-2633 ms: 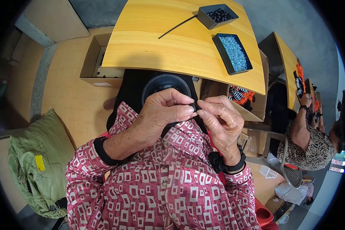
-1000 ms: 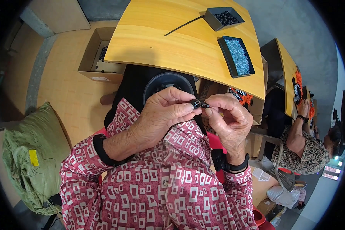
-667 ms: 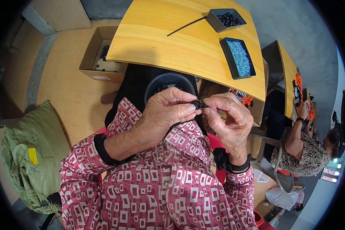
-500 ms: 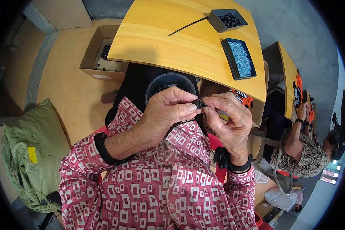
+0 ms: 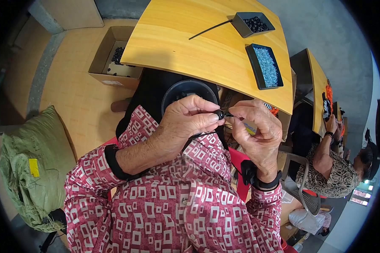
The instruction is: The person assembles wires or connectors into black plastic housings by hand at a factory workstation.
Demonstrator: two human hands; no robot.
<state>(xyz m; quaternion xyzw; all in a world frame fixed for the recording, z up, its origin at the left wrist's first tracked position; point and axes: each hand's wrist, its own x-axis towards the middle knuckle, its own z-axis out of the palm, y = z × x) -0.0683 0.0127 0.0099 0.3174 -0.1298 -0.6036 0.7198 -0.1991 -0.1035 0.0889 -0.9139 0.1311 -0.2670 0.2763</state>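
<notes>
Between thumb and forefinger, my left hand (image 5: 189,117) pinches a small round black part (image 5: 220,114) with a hole in its end. My right hand (image 5: 259,128) is closed in a pinch just to the right of it, on a small dark piece (image 5: 229,114) too small to name. The two pieces meet or nearly meet; I cannot tell which. Behind my hands, a dark round bucket (image 5: 176,89) holds dark pieces, partly hidden by my left hand.
On the yellow table (image 5: 177,38) stand a tray of black round parts (image 5: 256,24), with a thin black rod beside it, and a tray of clear bluish pieces (image 5: 266,67). A cardboard box (image 5: 100,69) and green sack (image 5: 33,164) stand left. Another person (image 5: 331,170) works at right.
My right hand has moved slightly right, away from my left, so the small gap between the fingertips is wider. The black part's holed end now faces more toward view.
</notes>
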